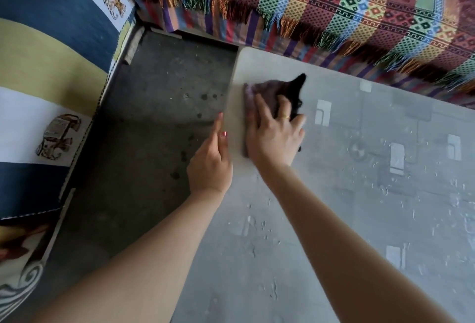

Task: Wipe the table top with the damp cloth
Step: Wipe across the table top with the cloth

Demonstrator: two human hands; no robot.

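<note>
On the table: one purple cloth.
Your right hand presses it flat-fingered; your left hand, relaxed, touches the table's edge.

floor: grey concrete, stained | sofa throw: striped, fringed | cushion: left

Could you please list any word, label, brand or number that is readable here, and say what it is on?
No readable text anywhere.
Printed figures on the striped bedding: pictures; any lettering too blurred to read.
Pale marks on the table top: shapes, not letters.
Woven blanket: pattern only.
Cloth under the right hand: no label visible.
</note>
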